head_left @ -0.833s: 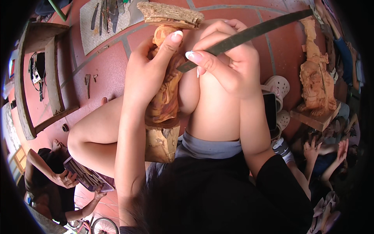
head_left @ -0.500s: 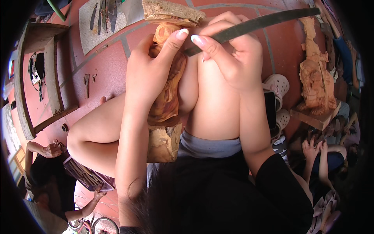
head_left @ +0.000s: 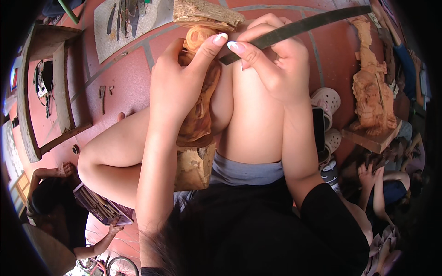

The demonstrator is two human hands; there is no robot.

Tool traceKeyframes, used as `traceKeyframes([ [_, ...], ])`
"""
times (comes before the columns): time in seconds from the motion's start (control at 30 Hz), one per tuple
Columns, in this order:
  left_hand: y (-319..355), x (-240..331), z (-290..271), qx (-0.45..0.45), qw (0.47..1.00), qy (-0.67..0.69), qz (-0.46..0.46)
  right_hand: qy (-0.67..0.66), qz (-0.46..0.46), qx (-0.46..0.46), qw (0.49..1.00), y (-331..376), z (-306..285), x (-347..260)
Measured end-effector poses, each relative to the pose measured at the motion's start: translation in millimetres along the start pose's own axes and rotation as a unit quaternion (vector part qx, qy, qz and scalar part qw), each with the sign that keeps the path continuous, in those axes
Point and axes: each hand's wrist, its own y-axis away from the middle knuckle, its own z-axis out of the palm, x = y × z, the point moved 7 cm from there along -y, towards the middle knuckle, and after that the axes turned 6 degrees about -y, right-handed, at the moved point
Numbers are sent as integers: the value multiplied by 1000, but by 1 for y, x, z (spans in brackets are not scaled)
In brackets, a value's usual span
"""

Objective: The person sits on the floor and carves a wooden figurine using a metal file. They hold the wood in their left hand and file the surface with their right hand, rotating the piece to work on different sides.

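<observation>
A carved wooden figure [head_left: 200, 110] in orange-brown wood lies lengthwise against my legs, a rough block at each end. My left hand [head_left: 177, 83] is wrapped round its upper part, thumb near the rounded head; the other fingers are mostly hidden behind it. In my right hand [head_left: 281, 64] is a long, thin, flat dark strip [head_left: 317, 24], pinched between thumb and fingers. The strip slants up to the right, its lower end beside the figure and just above my knee. Whether it is a file or an abrasive strip I cannot make out.
Several dark flat tools [head_left: 123, 20] lie on a pale mat at the upper left. A wooden frame [head_left: 62, 87] stands at left; another carved figure [head_left: 374, 99] is at right. Nearby are clogs [head_left: 328, 101] and a purple basket [head_left: 99, 204] beside another person. More people sit at lower right.
The figure and my left hand have shifted very slightly to the right in view. The dark strip's far end sits a little higher and further left. Both grips stay the same.
</observation>
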Motion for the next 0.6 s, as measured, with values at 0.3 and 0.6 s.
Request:
traceKeyframes([
  [0.3, -1, -4, 1, -12, 998, 58, -1, -45, -26, -24, 998, -2, 4, -4],
  [0.6, -11, -32, 8, -85, 975, 202, -46, -102, 6, 14, 995, -2, 7, -6],
])
